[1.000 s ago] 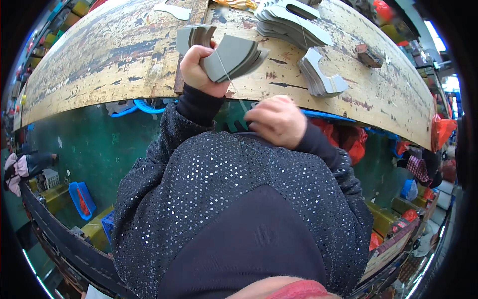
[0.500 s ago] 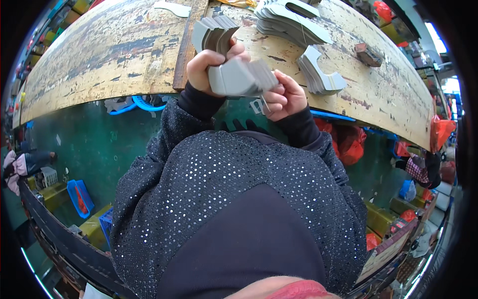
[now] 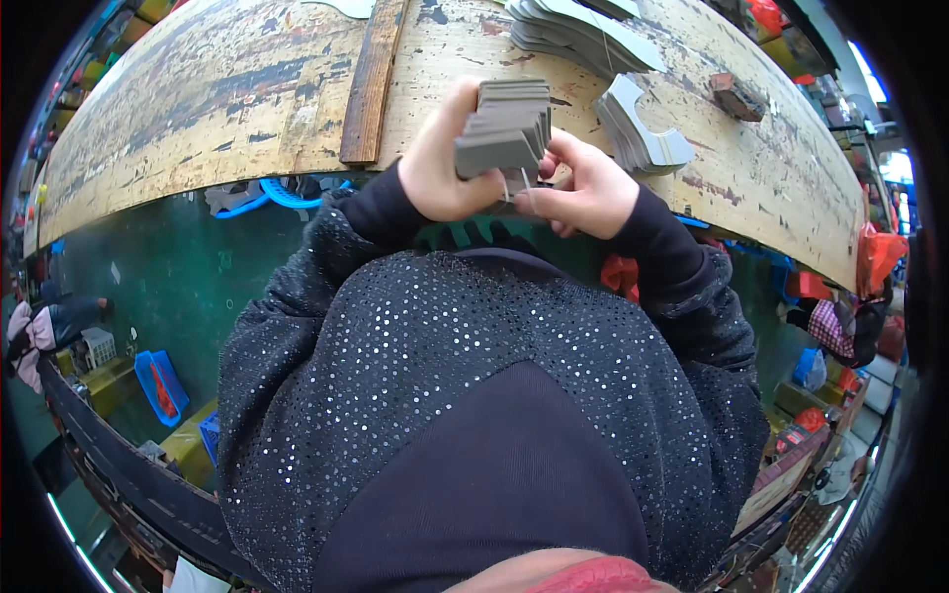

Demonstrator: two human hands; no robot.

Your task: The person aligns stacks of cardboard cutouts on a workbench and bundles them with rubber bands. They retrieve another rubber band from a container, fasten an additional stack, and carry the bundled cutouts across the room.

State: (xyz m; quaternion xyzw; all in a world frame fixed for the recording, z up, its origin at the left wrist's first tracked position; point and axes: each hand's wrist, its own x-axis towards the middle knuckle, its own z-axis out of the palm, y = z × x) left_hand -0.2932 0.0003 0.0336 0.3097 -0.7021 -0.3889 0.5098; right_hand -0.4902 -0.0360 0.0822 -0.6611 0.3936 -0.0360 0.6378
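Note:
A stack of thin grey cut-out pieces (image 3: 502,133) is held up off the table's near edge, edges facing me. My left hand (image 3: 440,163) is closed round its left side, thumb beneath and fingers behind. At its lower right, my right hand (image 3: 591,193) is closed in a pinch on a thin pale strand (image 3: 525,178), by the stack's lower edge; how the strand runs behind is hidden. Right of my hands, a similar stack of curved grey pieces (image 3: 638,133) lies on the table, with a thin line across it. A bigger pile of grey pieces (image 3: 583,38) lies farther back.
The worn wooden table (image 3: 247,109) spans the far side. On it are a dark wooden strip (image 3: 374,89), a brownish block (image 3: 738,97) and a pale piece (image 3: 346,6). Under its edge sits a blue-rimmed container (image 3: 287,195). Red bags (image 3: 880,259) hang at the right.
The held stack has turned, its curved faces giving way to its layered edges. My left hand has moved lower and to the right; my right hand has shifted slightly right, still by the stack.

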